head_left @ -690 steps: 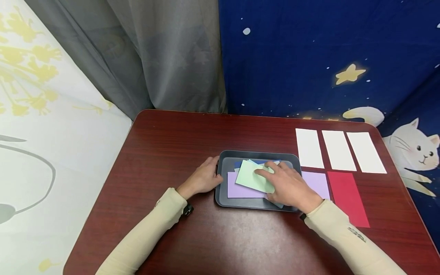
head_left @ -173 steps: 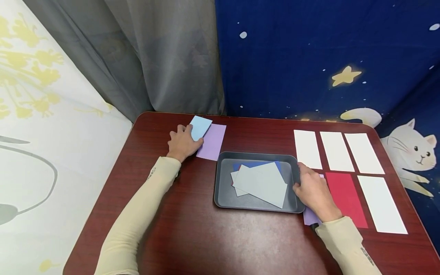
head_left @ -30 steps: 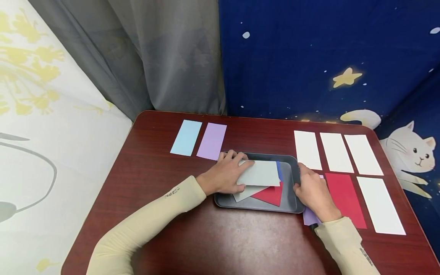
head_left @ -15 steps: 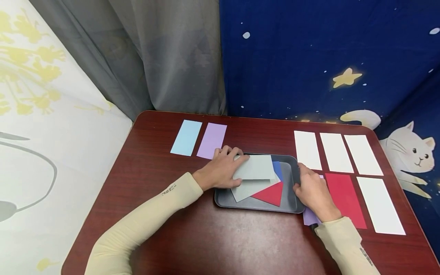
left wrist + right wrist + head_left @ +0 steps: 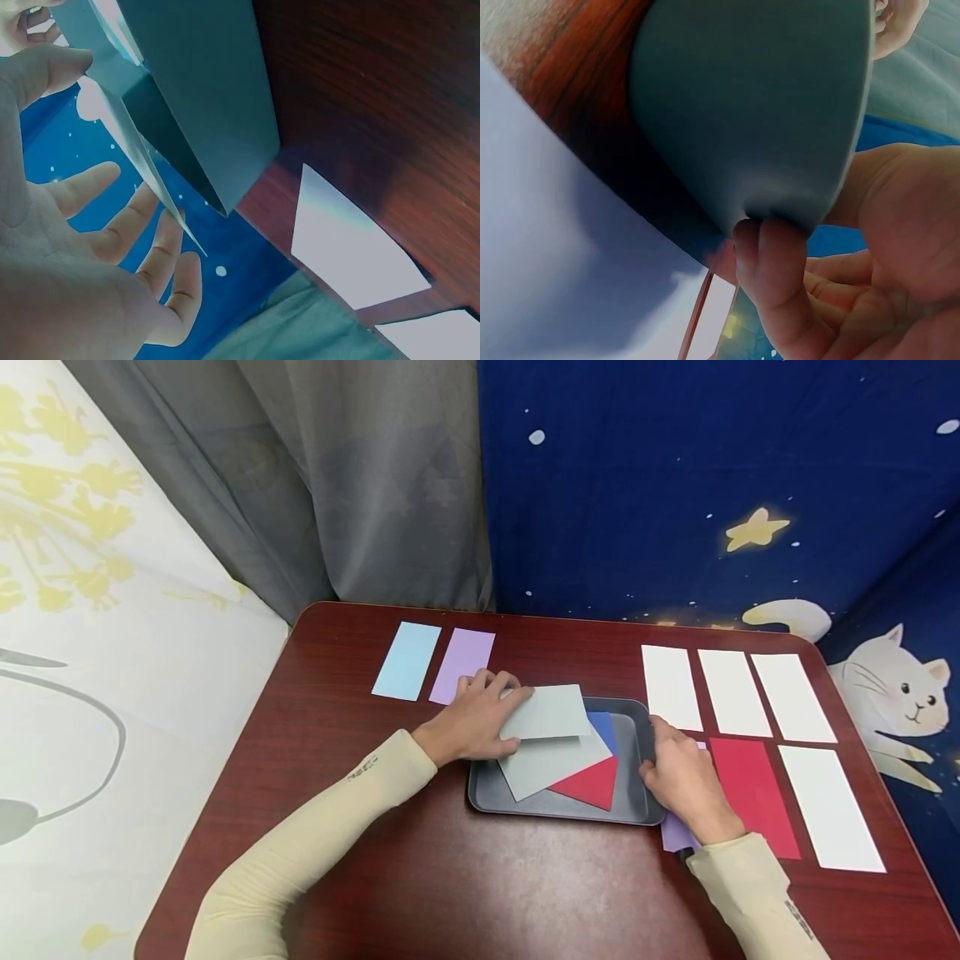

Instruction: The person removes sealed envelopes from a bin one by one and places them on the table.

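My left hand (image 5: pixel 476 718) pinches a pale grey-white card (image 5: pixel 547 713) by its left end, thumb on the near side. In the left wrist view that card (image 5: pixel 139 154) is edge-on between thumb and fingers, tilted over the side of the dark tray (image 5: pixel 202 90). Inside the tray (image 5: pixel 570 815) are another pale card (image 5: pixel 555 766), a red card (image 5: pixel 592 783) and a blue card (image 5: pixel 603 725), overlapping one another. My right hand (image 5: pixel 690 777) grips the tray's right rim; in the right wrist view its fingers (image 5: pixel 776 262) curl against the tray wall.
At the back left lie a light blue card (image 5: pixel 407 662) and a purple card (image 5: pixel 467 660). On the right are a row of three white cards (image 5: pixel 733 693), a red card (image 5: pixel 756 797), another white card (image 5: pixel 832 808) and a purple card (image 5: pixel 678 835) partly under my right hand.
Over the last second my left hand has drawn the pale card leftward and back, uncovering more of the cards beneath. Earlier, the light blue card was set straight beside the purple one. My right hand stays put.
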A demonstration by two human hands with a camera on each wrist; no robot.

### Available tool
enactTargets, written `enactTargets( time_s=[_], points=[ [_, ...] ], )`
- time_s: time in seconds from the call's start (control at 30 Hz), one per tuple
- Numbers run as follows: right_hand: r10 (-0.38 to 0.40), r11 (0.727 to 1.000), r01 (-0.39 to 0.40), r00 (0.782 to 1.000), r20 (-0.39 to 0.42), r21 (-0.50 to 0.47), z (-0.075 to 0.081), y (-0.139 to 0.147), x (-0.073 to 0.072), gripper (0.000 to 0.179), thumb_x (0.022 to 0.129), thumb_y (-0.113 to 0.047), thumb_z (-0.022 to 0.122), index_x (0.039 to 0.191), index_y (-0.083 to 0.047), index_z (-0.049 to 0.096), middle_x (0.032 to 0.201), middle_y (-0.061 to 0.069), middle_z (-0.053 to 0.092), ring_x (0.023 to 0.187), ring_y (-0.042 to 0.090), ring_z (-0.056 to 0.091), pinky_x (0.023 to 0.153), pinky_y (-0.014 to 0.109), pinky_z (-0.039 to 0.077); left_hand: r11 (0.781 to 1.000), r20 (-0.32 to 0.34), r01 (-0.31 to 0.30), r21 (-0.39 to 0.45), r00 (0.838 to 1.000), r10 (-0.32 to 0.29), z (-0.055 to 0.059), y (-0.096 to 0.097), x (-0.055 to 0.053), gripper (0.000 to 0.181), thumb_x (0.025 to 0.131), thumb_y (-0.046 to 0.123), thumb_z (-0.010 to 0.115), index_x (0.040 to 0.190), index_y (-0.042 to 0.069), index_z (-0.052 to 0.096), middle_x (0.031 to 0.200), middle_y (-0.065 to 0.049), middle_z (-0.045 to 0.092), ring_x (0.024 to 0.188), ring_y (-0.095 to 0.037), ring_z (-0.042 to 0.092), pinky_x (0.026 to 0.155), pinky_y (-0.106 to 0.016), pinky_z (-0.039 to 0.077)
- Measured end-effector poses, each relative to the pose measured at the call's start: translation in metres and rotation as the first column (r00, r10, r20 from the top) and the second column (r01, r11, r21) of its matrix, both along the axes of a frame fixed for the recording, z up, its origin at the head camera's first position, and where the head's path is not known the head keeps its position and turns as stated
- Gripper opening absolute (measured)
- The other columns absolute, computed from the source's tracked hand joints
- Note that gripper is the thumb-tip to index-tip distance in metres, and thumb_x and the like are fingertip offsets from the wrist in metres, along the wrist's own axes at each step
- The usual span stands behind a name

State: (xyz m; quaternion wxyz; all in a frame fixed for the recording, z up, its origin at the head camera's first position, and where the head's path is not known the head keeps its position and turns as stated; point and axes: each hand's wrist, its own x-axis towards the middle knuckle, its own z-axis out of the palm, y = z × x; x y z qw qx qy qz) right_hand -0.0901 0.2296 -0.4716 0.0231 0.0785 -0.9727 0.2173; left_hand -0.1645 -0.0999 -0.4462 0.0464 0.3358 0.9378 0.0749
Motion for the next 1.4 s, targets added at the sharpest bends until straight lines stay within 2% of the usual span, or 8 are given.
enactTargets(
  time_s=[0.23, 0.5, 1.1, 1.4],
  points=[
    [-0.001, 1.0, 0.001, 1.0, -0.001, 0.001, 0.0, 0.0, 0.0, 0.069, 0.084, 0.007, 0.078, 0.146, 0.023, 0.049, 0.132, 0.043, 0.063, 0.093, 0.057, 0.073, 0.081, 0.07, 0.059, 0.999, -0.012, -0.033, 0.012, 0.999, 0.033, 0.002, -0.007, -0.009, 0.079, 0.096, 0.048, 0.076, 0.165, 0.019, 0.05, 0.153, -0.01, 0.052, 0.131, -0.036, 0.047, 0.096, -0.051, 0.04],
    [-0.006, 1.0, 0.006, 1.0, 0.01, 0.006, 0.0, -0.001, 0.0, 0.07, 0.085, 0.006, 0.078, 0.147, 0.023, 0.049, 0.136, 0.043, 0.061, 0.094, 0.057, 0.072, 0.081, 0.07, 0.058, 0.998, 0.018, -0.064, 0.022, 0.998, 0.063, 0.002, -0.011, -0.013, 0.08, 0.095, 0.047, 0.077, 0.165, 0.019, 0.05, 0.154, -0.01, 0.052, 0.133, -0.036, 0.047, 0.096, -0.051, 0.039],
    [-0.006, 1.0, 0.006, 1.0, 0.003, 0.004, -0.002, 0.001, 0.001, 0.069, 0.085, 0.007, 0.077, 0.146, 0.022, 0.05, 0.135, 0.042, 0.062, 0.095, 0.057, 0.073, 0.081, 0.07, 0.058, 0.993, 0.014, -0.116, 0.023, 0.993, 0.116, -0.003, -0.026, -0.024, 0.079, 0.096, 0.047, 0.074, 0.165, 0.016, 0.05, 0.154, -0.012, 0.052, 0.135, -0.038, 0.047, 0.099, -0.055, 0.039],
    [-0.008, 1.0, 0.008, 1.0, 0.01, -0.001, -0.002, 0.001, 0.001, 0.07, 0.085, 0.007, 0.077, 0.147, 0.022, 0.049, 0.135, 0.042, 0.062, 0.094, 0.057, 0.073, 0.081, 0.069, 0.059, 0.987, 0.017, -0.153, 0.051, 0.988, 0.152, -0.005, -0.036, -0.028, 0.078, 0.095, 0.044, 0.073, 0.164, 0.014, 0.051, 0.154, -0.015, 0.053, 0.134, -0.04, 0.046, 0.099, -0.055, 0.038]
  ],
)
